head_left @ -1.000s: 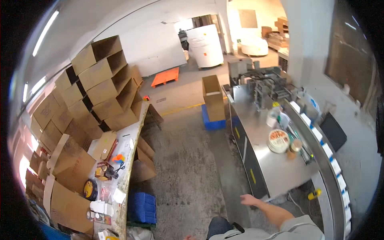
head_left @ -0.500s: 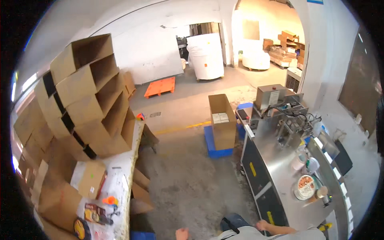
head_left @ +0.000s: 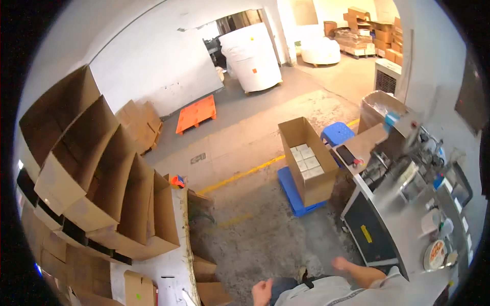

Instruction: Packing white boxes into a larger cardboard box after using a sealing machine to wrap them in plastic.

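In the aisle [head_left: 245,255] between the white table [head_left: 172,260] and the steel bench [head_left: 398,222], the left hand [head_left: 262,291] and right hand [head_left: 343,264] both look empty, though I can't tell if they're spread or curled. The tall carton [head_left: 321,187] is up ahead on a blue base [head_left: 289,190], white boxes [head_left: 306,159] inside. No handling step going, I'd guess; getting at it would call for stepping forward.
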